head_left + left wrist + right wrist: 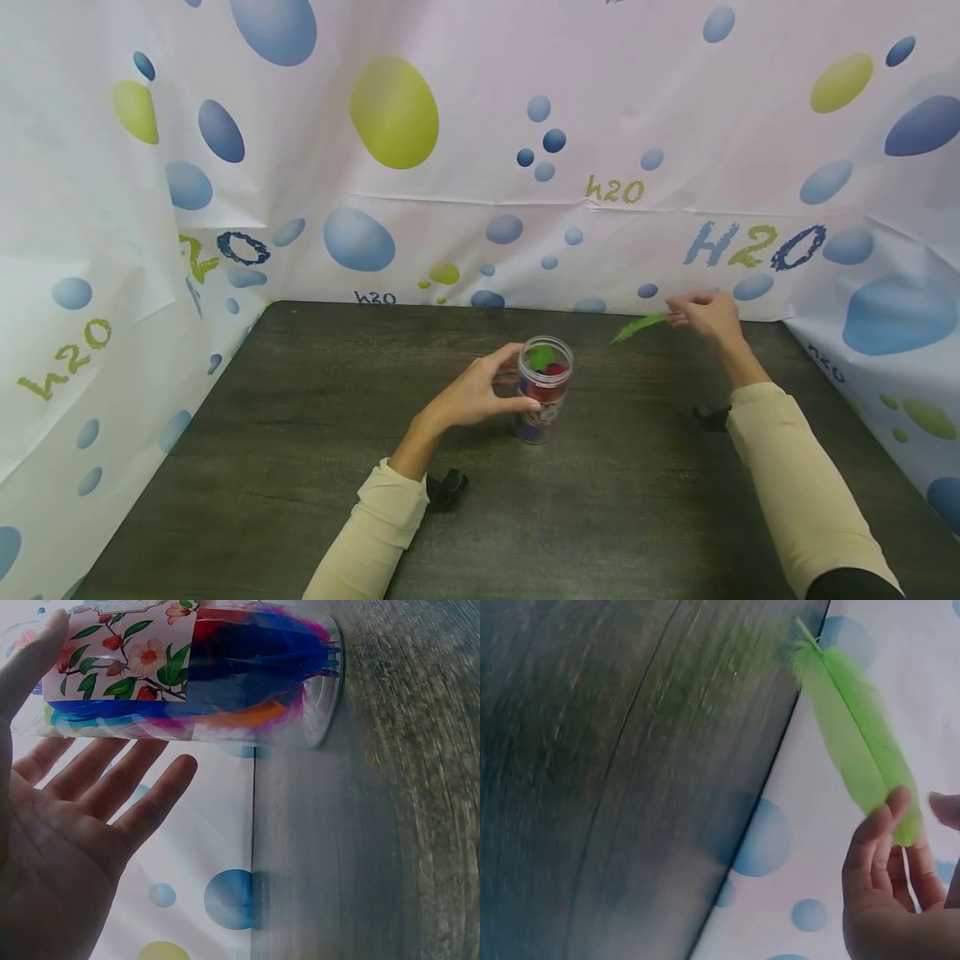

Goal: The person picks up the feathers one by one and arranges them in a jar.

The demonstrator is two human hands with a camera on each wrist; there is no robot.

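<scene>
A clear open-topped jar (543, 412) stands upright near the middle of the table, packed with coloured feathers (255, 656) in blue, red, orange and pink. Around its side, my left hand (480, 390) holds it, thumb on the near face and fingers behind. A floral label (120, 652) wraps the jar. Farther right, above the table's back edge, my right hand (707, 317) holds a bright green feather (862, 735) near its rounded end. The quill points left in the head view. Whether the jar's base touches the table is hard to tell.
The dark wooden table (300, 433) meets a white backdrop (465, 92) with blue and green spots along its back edge. That sheet also hangs at the left and right sides. Black straps (447, 489) show at my wrists.
</scene>
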